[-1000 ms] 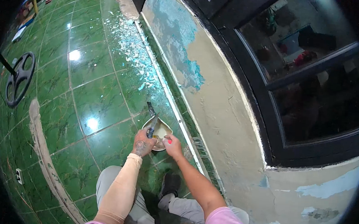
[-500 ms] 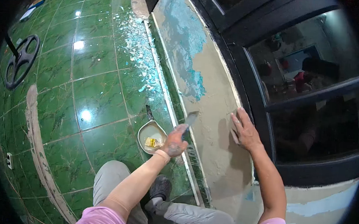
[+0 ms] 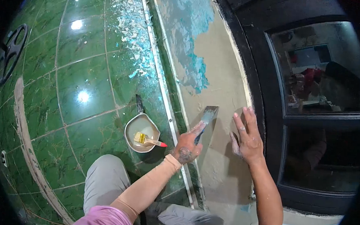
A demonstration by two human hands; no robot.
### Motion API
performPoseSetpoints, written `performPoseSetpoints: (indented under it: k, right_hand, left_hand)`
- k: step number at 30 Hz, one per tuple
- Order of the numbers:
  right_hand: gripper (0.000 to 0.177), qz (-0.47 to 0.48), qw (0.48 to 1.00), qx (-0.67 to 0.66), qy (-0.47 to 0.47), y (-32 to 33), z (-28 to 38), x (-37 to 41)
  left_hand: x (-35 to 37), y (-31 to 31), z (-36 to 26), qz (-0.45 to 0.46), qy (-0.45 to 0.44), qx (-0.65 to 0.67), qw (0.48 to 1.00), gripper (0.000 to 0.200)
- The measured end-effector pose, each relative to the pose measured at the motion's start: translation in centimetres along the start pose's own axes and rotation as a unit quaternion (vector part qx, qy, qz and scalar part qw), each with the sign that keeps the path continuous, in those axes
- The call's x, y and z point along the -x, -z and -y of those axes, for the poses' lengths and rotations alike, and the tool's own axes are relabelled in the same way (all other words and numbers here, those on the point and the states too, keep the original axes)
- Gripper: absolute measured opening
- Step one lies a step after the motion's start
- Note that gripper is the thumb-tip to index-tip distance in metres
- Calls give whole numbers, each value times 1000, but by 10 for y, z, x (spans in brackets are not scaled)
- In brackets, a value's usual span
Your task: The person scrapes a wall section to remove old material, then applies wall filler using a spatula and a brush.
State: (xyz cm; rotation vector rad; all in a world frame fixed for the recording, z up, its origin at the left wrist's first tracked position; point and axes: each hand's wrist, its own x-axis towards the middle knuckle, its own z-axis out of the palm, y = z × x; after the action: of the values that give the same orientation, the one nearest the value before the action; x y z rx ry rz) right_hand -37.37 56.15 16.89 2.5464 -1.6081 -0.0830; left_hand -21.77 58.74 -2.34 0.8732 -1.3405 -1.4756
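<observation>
In the head view my left hand (image 3: 187, 147) is closed round a putty knife (image 3: 208, 115), its index finger lying along the tool. The blade rests against the wall strip (image 3: 222, 159), which is covered in smooth beige plaster with blue old paint (image 3: 197, 72) showing further up. My right hand (image 3: 248, 136) lies with fingers spread against the same wall, beside the dark frame, holding nothing. Left of my left hand a small pan (image 3: 129, 139) stands on the floor, with pale liquid in it. A paintbrush (image 3: 150, 141) with a red-tipped handle rests across the pan.
Green tiles (image 3: 88, 79) make up the floor, with blue and white paint flakes (image 3: 140, 49) strewn along the wall's foot. A white edge strip (image 3: 164, 97) runs between floor and wall. A dark-framed window (image 3: 324, 75) is on the right. A black steering wheel (image 3: 12, 55) stands far left.
My left hand has moved right and turned, bringing the putty knife further onto the plastered wall. My right hand stays on the wall. The camera view has shifted slightly.
</observation>
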Motion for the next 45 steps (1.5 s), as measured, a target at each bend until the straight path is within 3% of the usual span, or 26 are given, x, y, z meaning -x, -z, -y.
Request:
performPoseSetpoints:
  k: [6, 7, 10, 11, 15, 18, 23, 26, 27, 31, 33, 34, 36, 39, 42, 43, 45]
  right_hand:
    - [70, 0, 1000, -2, -13, -3, -2, 2]
    - [70, -3, 1000, -3, -11, -2, -2, 3]
    - [68, -2, 1000, -4, -12, -1, 0, 2]
    - [68, -6, 1000, -5, -11, -1, 0, 3]
    - [68, -3, 1000, -12, -5, 4, 0, 2]
    - [70, -14, 1000, -14, 14, 3, -2, 3]
    - [70, -19, 1000, -19, 11, 2, 3, 6]
    - [70, -24, 999, -11, 19, 1, -1, 4]
    - [70, -21, 1000, -7, 17, 0, -1, 8]
    - [67, -29, 999, -19, 18, 0, -3, 8]
    - [68, -30, 999, -15, 24, 1, -2, 6]
    - [68, -26, 999, -14, 22, 3, -2, 8]
    - [68, -35, 999, -17, 21, 4, -4, 5]
    - [67, -30, 999, -18, 18, 2, -3, 7]
    - [67, -36, 999, -14, 8, 0, 1, 8]
    - [67, -38, 999, -16, 7, 0, 1, 9]
    - [68, -41, 999, -7, 10, -1, -1, 8]
  left_hand:
    - [-18, -10, -11, -58, 18, -3, 998, 68]
    - [-30, -10, 14, -84, -42, -15, 995, 67]
    - [-51, 23, -20, -8, 110, -5, 994, 65]
    - [-40, 16, 2, -51, -29, -33, 998, 65]
    - [-4, -4, -15, -23, -52, -65, 996, 64]
    - [-6, 13, -32, 46, 73, -30, 996, 62]
    - [4, -26, 4, -66, -40, -43, 996, 63]
    - [0, -44, -3, -121, -21, -72, 990, 62]
    - [-21, -35, -1, -152, 18, 3, 988, 62]
    - [-69, -4, -19, -108, 92, -9, 990, 63]
    - [-45, 6, -24, -54, 108, -71, 990, 64]
    - [-21, -4, -11, -31, 76, -111, 990, 64]
    - [8, -18, -12, -68, 35, -53, 996, 63]
    - [5, 0, -23, 9, 132, -27, 991, 61]
    - [6, -3, -15, -4, 116, -22, 993, 61]
    - [10, -18, -3, -34, 59, -7, 998, 61]
    - [19, -38, 1, -53, 81, -20, 995, 63]
